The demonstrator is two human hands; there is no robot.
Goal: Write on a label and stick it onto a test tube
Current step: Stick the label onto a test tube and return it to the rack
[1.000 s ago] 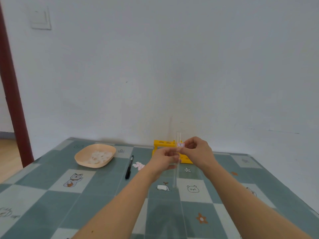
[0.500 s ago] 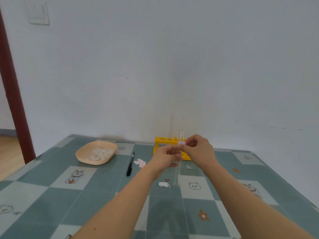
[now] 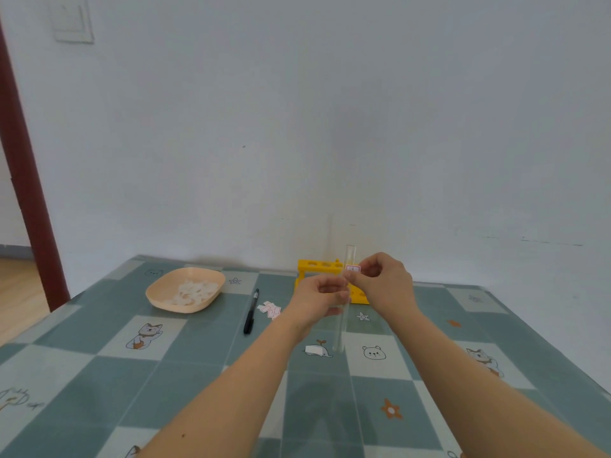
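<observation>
Test tube (image 3: 344, 312) first: a long clear glass one, held nearly upright above the table (image 3: 205, 368), its open mouth up near the wall and its rounded bottom hanging over a whale drawing on the tablecloth. The person's left hand (image 3: 319, 300) wraps around the middle of the tube, fingers curled closed on it from the nine o'clock side. Their right hand (image 3: 383, 285) comes in from three o'clock, thumb and forefinger pinched on a small white label (image 3: 353, 268) with a red border, which lies against the glass just below the mouth; something is marked on it, but it is too small to read. Right behind the hands, at twelve o'clock, stands a yellow rack (image 3: 319, 266) with round holes along its top, and another faint clear tube seems to rise from it, though I cannot be sure. Out at ten o'clock from the hands sits a shallow beige dish (image 3: 158, 295) holding a heap of white scraps. Between dish and hands a black pen (image 3: 251, 311) lies capped on the cloth, pointing toward the wall, and just beside it, at its three o'clock, a few loose spare labels (image 3: 269, 309) are scattered. A small white slip of paper (image 3: 312, 350) rests flat near the tube's lower end, at about its eight o'clock.
</observation>
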